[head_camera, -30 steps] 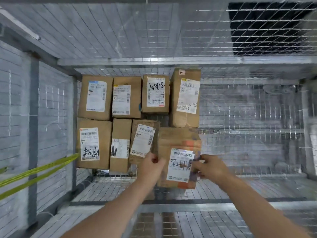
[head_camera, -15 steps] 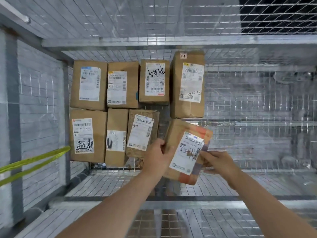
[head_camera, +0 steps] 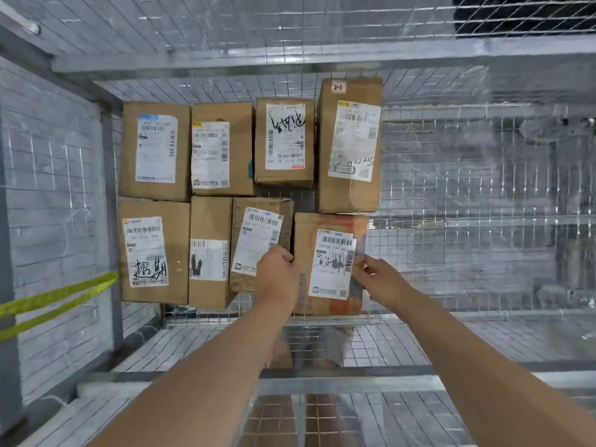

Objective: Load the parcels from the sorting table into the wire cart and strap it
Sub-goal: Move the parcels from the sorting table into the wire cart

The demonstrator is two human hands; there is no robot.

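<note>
I look down into the wire cart [head_camera: 467, 195]. Several brown cardboard parcels with white labels lie in two rows on its floor at the left. The nearest-right parcel [head_camera: 329, 262] has orange print and a barcode label, and lies square in the front row beside a tilted-label parcel [head_camera: 258, 243]. My left hand [head_camera: 279, 275] grips its left edge. My right hand [head_camera: 380, 282] pinches its right edge. A taller parcel [head_camera: 350, 146] marked "2-1" sits just behind it.
A yellow strap [head_camera: 58, 301] hangs doubled along the cart's left wall. The cart's near rail [head_camera: 354, 382] crosses below my forearms. The right half of the cart floor [head_camera: 483, 253] is bare mesh. Brown floor tiles show under the mesh near me.
The held parcel was tilted half a second ago; it now lies straight and further in, against the front row. Both hands moved forward with it. My view shifted slightly closer.
</note>
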